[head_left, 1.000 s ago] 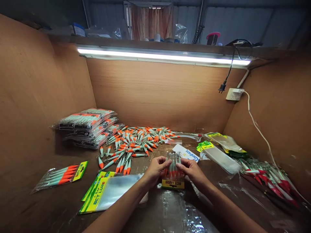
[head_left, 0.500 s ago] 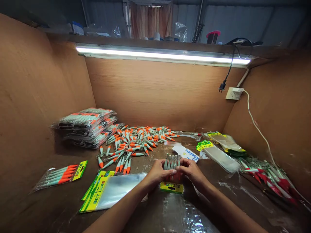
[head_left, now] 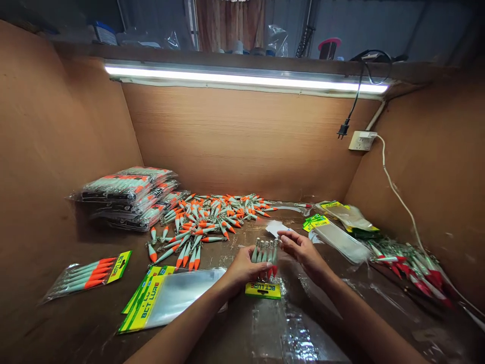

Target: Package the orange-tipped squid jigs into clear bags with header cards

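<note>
My left hand point(head_left: 242, 268) grips a clear bag of fishing lures point(head_left: 264, 257) by its left side, thumb across the front. Inside, several pale green lures stand side by side, hook ends up. A yellow-green BCT LURE header point(head_left: 262, 291) forms the bag's near end. Just right of the bag is my right hand point(head_left: 306, 257), fingers stretched and holding nothing. Its fingertips come up to a white card point(head_left: 276, 228) lying behind; whether they touch it cannot be told. Left of my left hand lies a pile of flat, clear BCT LURE bags point(head_left: 182, 296).
Loose orange-tipped lures point(head_left: 212, 215) lie heaped at the back. Packed bags point(head_left: 125, 194) are stacked at back left, and a filled bag point(head_left: 89, 273) lies at left. More clear bags point(head_left: 341, 241) and red-tipped lures point(head_left: 417, 270) are at right. A black plug point(head_left: 343, 130) hangs above.
My right hand has let go of the lure bag and moved right and slightly away from it. My left hand keeps hold. The whole view has shifted slightly.
</note>
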A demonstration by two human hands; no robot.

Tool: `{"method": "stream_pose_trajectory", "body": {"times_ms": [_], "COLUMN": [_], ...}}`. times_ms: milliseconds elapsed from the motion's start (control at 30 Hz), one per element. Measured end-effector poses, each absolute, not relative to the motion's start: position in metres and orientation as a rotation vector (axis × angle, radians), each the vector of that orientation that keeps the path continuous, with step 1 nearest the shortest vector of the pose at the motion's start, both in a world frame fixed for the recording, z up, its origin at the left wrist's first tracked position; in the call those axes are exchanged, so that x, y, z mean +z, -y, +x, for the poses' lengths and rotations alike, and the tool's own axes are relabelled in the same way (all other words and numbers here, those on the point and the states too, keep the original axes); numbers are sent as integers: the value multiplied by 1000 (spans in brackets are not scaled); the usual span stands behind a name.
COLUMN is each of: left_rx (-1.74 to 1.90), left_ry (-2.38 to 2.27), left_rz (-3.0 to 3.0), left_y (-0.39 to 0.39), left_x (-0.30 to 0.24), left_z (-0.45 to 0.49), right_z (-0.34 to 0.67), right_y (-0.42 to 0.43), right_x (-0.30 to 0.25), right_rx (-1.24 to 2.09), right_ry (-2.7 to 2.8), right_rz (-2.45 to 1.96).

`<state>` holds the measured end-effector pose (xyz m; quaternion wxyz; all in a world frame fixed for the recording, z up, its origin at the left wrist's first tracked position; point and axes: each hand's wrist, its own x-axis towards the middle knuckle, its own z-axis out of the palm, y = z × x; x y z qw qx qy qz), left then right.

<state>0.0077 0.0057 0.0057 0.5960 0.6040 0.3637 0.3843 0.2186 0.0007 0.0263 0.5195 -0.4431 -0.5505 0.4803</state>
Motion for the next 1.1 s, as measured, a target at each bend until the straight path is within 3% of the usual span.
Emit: {"method": "stream_pose_trajectory", "body": {"times_ms": [367, 1100], "left_rx": [775, 726], "left_ry": [-802, -790], "left_rz": [1381, 1309], "left_y": [4, 4], "left_x": [-1, 4], "left_z": [17, 12], "right_z": [218, 225], "right_y": [5, 11], "right_x": [36, 48], "right_rx": [1235, 1034], "right_ry": [1291, 1628], "right_rz": [-1045, -1115]}}
